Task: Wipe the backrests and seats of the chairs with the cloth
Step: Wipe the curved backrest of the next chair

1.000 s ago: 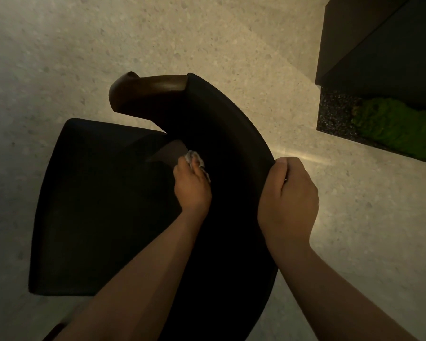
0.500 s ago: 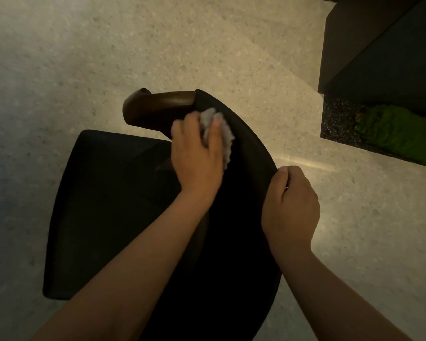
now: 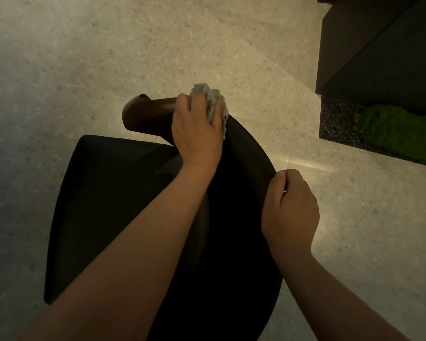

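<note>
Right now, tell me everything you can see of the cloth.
The cloth is a small pale grey rag, soft-looking fabric, crumpled into a wad. The left hand grips it, fingers curled round it, and holds it against the top edge of the dark backrest, beside the brown wooden armrest. Wrinkled folds stick out past the fingers; the rest is hidden under the hand.

The scene is dimly lit, in a warm yellowish tone. The floor (image 3: 182,45) is lit most strongly at the centre and right, and it is darkened to bluish grey at the left edge. A narrow bright streak is seen on it beside the right hand (image 3: 290,207). The black chair (image 3: 103,205) is shown almost without detail. The whole picture is slightly soft.
</note>
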`<action>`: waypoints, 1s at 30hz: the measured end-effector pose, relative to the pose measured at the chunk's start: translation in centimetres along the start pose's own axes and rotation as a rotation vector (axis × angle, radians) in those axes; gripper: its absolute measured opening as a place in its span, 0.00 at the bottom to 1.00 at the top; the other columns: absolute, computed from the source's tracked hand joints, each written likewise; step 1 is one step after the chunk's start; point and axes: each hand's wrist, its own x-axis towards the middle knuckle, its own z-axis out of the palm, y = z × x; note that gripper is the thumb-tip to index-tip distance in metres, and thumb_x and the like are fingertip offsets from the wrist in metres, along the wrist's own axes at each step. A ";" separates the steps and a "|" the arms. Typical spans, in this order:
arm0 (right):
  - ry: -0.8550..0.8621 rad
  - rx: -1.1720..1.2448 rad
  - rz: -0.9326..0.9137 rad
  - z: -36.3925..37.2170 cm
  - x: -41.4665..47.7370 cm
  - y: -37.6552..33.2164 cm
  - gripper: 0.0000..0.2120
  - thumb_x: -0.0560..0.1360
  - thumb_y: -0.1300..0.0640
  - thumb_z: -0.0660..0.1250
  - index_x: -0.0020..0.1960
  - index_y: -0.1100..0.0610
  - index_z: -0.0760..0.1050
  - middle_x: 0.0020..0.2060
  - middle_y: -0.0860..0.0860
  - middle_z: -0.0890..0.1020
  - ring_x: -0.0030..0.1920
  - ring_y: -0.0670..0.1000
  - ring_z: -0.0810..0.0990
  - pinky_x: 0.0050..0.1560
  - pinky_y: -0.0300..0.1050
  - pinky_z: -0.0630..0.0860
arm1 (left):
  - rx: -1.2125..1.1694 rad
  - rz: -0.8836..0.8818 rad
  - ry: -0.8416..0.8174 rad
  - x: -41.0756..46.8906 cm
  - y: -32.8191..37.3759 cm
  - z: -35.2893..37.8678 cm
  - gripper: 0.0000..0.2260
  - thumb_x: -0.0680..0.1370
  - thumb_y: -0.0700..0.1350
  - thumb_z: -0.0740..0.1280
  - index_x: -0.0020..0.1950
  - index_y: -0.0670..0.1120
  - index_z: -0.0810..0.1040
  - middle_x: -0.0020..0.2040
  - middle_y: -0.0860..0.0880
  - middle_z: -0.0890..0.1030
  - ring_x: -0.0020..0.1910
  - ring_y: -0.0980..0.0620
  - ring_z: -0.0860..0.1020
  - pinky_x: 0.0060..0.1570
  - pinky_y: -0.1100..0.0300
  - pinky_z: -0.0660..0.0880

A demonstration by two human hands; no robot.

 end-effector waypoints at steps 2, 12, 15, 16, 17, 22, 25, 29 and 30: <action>-0.004 0.001 0.004 0.0 0.1 0.0 0.13 0.81 0.52 0.53 0.43 0.53 0.72 0.33 0.45 0.74 0.32 0.45 0.73 0.33 0.38 0.66 | -0.029 -0.020 0.014 -0.3 -0.1 0.4 0.19 0.80 0.53 0.61 0.63 0.41 0.75 0.53 0.43 0.76 0.46 0.50 0.75 0.47 0.59 0.74; 0.006 -0.007 -0.009 0.0 0.1 -0.1 0.13 0.81 0.53 0.54 0.42 0.53 0.71 0.32 0.45 0.73 0.31 0.45 0.72 0.32 0.39 0.64 | -0.216 -0.265 0.010 -3.7 -2.8 1.6 0.16 0.81 0.53 0.54 0.59 0.44 0.72 0.53 0.50 0.73 0.44 0.60 0.72 0.45 0.68 0.70; 0.008 -0.008 -0.021 -0.1 0.0 -0.1 0.13 0.82 0.54 0.54 0.41 0.53 0.71 0.32 0.44 0.73 0.31 0.44 0.71 0.31 0.39 0.63 | -0.127 -0.352 -0.340 -6.1 -6.9 0.8 0.12 0.82 0.47 0.58 0.63 0.44 0.71 0.57 0.48 0.74 0.48 0.55 0.76 0.49 0.56 0.75; 0.008 -0.011 -0.025 -0.1 0.0 -0.1 0.13 0.82 0.54 0.54 0.41 0.53 0.70 0.31 0.44 0.72 0.31 0.44 0.71 0.31 0.38 0.62 | -0.124 -0.437 -0.498 -6.9 -8.4 0.4 0.12 0.82 0.46 0.58 0.63 0.43 0.72 0.58 0.46 0.75 0.49 0.52 0.77 0.51 0.54 0.76; 0.008 -0.017 -0.028 -0.1 0.0 0.0 0.13 0.82 0.54 0.54 0.41 0.53 0.70 0.31 0.43 0.71 0.30 0.44 0.70 0.31 0.38 0.60 | -0.148 -0.543 -0.609 -7.5 -9.4 -0.2 0.12 0.83 0.47 0.58 0.62 0.44 0.72 0.58 0.43 0.76 0.49 0.50 0.78 0.52 0.51 0.76; 0.013 -0.018 -0.035 0.0 0.0 0.0 0.13 0.81 0.53 0.53 0.41 0.53 0.70 0.31 0.44 0.72 0.30 0.44 0.70 0.31 0.37 0.60 | -0.163 -0.504 -0.389 -7.1 -7.7 -2.4 0.14 0.83 0.54 0.55 0.58 0.44 0.71 0.55 0.47 0.73 0.45 0.55 0.75 0.43 0.59 0.75; 0.013 -0.014 -0.031 0.0 0.0 0.0 0.13 0.82 0.54 0.54 0.41 0.53 0.70 0.31 0.44 0.72 0.30 0.45 0.71 0.31 0.38 0.62 | -0.244 -0.340 -0.142 -4.4 -3.6 -2.5 0.15 0.82 0.57 0.56 0.58 0.47 0.71 0.54 0.51 0.70 0.47 0.57 0.74 0.45 0.61 0.72; 0.010 -0.014 -0.028 0.0 0.0 0.0 0.12 0.82 0.54 0.54 0.42 0.53 0.71 0.32 0.44 0.73 0.31 0.45 0.72 0.32 0.39 0.64 | -0.155 -0.106 0.012 -0.6 0.2 -1.5 0.16 0.81 0.56 0.59 0.58 0.45 0.74 0.56 0.47 0.72 0.52 0.52 0.73 0.53 0.58 0.73; 0.010 -0.011 -0.029 0.0 0.0 0.0 0.12 0.81 0.54 0.54 0.42 0.53 0.71 0.32 0.44 0.73 0.31 0.45 0.72 0.32 0.39 0.65 | -0.066 -0.070 0.031 -0.1 0.5 -1.0 0.16 0.81 0.56 0.61 0.58 0.45 0.76 0.57 0.45 0.73 0.54 0.50 0.73 0.54 0.58 0.70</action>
